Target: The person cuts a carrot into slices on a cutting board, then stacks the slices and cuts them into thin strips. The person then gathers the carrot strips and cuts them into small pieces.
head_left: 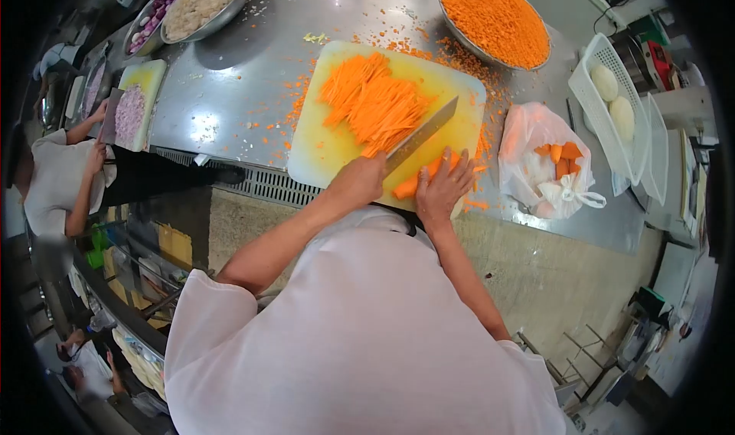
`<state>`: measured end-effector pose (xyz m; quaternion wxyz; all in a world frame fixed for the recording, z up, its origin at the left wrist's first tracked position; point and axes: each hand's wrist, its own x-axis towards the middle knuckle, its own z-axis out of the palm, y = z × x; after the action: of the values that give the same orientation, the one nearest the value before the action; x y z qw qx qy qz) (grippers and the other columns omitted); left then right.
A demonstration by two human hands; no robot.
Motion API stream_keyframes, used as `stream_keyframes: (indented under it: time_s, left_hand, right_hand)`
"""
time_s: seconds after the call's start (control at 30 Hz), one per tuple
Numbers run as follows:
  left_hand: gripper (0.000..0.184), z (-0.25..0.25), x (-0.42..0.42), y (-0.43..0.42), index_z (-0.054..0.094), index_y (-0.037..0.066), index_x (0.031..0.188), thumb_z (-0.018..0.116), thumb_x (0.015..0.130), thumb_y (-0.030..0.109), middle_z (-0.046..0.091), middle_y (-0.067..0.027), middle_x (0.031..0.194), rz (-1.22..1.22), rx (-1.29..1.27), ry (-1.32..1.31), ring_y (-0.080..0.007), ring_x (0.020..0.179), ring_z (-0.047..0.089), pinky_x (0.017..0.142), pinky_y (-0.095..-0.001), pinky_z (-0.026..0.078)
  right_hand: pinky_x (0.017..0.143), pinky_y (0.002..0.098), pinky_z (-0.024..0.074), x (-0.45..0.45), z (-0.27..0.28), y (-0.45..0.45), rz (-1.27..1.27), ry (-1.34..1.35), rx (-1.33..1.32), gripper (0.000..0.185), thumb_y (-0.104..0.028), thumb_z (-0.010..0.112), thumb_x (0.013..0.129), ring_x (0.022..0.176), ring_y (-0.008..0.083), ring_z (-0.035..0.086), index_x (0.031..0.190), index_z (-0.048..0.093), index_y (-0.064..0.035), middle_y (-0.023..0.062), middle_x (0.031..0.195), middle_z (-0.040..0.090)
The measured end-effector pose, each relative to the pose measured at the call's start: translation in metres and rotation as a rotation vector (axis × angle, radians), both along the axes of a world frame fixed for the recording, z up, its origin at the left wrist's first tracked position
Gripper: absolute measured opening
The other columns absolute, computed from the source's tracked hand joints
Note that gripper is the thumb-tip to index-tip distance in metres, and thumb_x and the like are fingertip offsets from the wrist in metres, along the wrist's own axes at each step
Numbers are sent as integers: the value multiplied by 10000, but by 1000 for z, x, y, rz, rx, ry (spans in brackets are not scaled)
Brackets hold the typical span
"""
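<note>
The knife is in my left hand, its fingers closed round the handle and the blade angled up to the right over a cutting board. With fingers somewhat spread, my right hand presses on a peeled carrot piece at the board's near edge, just right of the blade. A heap of thin carrot strips lies left of the blade, touching or close to it. Yellow stain covers the board's middle.
A bowl of chopped carrot stands at the back right. A tied plastic bag and a white basket are to the right. At back left are a bowl of pale food and a bowl of onions. A co-worker chops at far left.
</note>
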<state>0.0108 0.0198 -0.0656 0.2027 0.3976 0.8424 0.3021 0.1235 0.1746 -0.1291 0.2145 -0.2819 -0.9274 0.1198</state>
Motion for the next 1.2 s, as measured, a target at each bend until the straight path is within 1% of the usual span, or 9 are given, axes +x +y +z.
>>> stream_keyframes:
  time_s: [0.33, 0.4, 0.5, 0.57, 0.77, 0.9, 1.0, 1.07, 1.2]
  left_hand:
    - [173, 19, -14, -4, 465, -38, 923, 526, 910, 122, 557, -290, 648, 78, -120, 16, -479, 665, 567, 604, -528, 422]
    - [200, 32, -8, -4, 462, -44, 942, 508, 939, 151, 555, -290, 648, 139, -123, -157, -483, 666, 560, 603, -528, 417]
    - [227, 28, -5, -5, 475, -49, 932, 494, 959, 175, 548, -287, 632, 88, -166, -39, -482, 647, 554, 594, -522, 420]
    - [228, 40, 1, -4, 484, -51, 914, 493, 958, 173, 551, -289, 634, 92, -160, -66, -483, 645, 556, 592, -522, 421]
    - [216, 11, 3, 27, 511, -61, 851, 486, 938, 135, 557, -310, 651, 78, -109, 36, -484, 638, 567, 581, -533, 428]
    - [192, 62, 7, 20, 515, -79, 844, 485, 914, 97, 551, -321, 642, 52, -186, 4, -482, 621, 576, 578, -537, 444]
    - [178, 61, 19, 7, 503, -80, 844, 488, 910, 84, 545, -321, 629, 51, -251, -30, -481, 618, 577, 572, -539, 436]
    - [168, 15, 15, 17, 496, -79, 847, 486, 909, 77, 540, -322, 621, 25, -205, 14, -481, 614, 577, 568, -542, 431]
    - [131, 41, 5, 31, 478, -73, 841, 492, 887, 49, 533, -319, 603, -1, -118, 31, -479, 601, 574, 555, -543, 426]
  right_hand:
    - [1093, 602, 169, -50, 4, 9, 195, 22, -49, 563, -336, 550, 897, 1334, 475, 243, 1349, 429, -23, 263, 1435, 302]
    - [1093, 599, 174, -46, 3, 15, 221, 56, -56, 552, -312, 556, 895, 1334, 468, 247, 1349, 429, -26, 246, 1438, 311]
    - [1052, 552, 263, -40, 5, 25, 228, 214, -48, 431, -232, 576, 876, 1278, 421, 351, 1250, 516, -26, 203, 1348, 429]
    - [928, 490, 361, -38, 8, 31, 250, 245, -84, 252, -150, 584, 851, 1133, 361, 471, 1075, 590, -36, 156, 1158, 543]
    - [773, 438, 387, -57, 6, 34, 221, 212, 7, 109, -78, 581, 805, 926, 306, 511, 913, 591, -63, 97, 937, 558]
    - [761, 433, 387, -57, 5, 35, 225, 206, 2, 121, -63, 580, 785, 914, 299, 512, 905, 586, -72, 89, 909, 549]
    - [748, 431, 387, -57, 4, 34, 232, 242, 29, 125, -67, 579, 781, 901, 295, 512, 905, 584, -84, 87, 892, 541]
    - [754, 424, 390, -58, 2, 34, 221, 257, 12, 131, -70, 584, 775, 905, 293, 513, 905, 584, -87, 84, 888, 539]
    - [757, 420, 392, -55, 4, 33, 239, 265, 25, 124, -76, 589, 774, 911, 292, 515, 898, 580, -81, 85, 888, 538]
